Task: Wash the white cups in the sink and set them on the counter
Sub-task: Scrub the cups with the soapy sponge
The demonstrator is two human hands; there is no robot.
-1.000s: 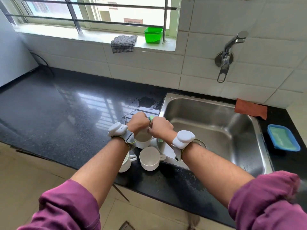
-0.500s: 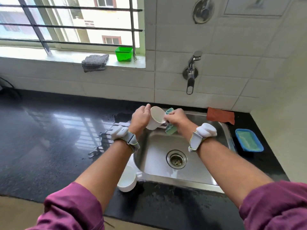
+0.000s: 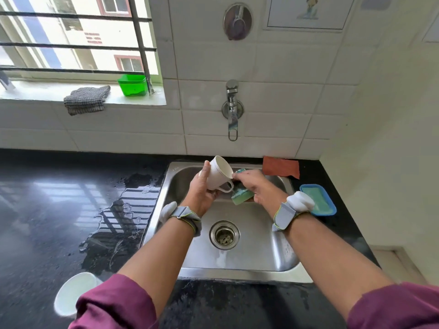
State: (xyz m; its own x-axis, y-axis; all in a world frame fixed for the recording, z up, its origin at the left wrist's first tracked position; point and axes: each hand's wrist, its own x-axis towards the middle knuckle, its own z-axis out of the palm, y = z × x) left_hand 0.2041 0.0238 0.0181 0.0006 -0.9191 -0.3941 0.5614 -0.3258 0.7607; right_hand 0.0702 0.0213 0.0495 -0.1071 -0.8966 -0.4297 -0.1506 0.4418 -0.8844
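Observation:
My left hand (image 3: 200, 189) grips a white cup (image 3: 218, 173) by its body, tilted with the mouth facing up and right, above the back of the steel sink (image 3: 280, 255). My right hand (image 3: 253, 186) holds a green sponge (image 3: 241, 194) against the cup's rim and handle side. Another white cup (image 3: 71, 295) stands on the black counter (image 3: 47, 210) at the lower left, partly hidden by my left sleeve.
A wall tap (image 3: 232, 110) hangs above the sink, with no water running. A blue soap tray (image 3: 318, 199) and a rust-coloured cloth (image 3: 280, 167) lie right of the sink. Water pools (image 3: 118, 222) on the counter left of it. A checked cloth (image 3: 86, 99) and green tub (image 3: 132, 85) sit on the sill.
The view has swung right from the counter's cups to the sink. My left hand has lifted a cup over the basin, and my right hand has brought the sponge against it.

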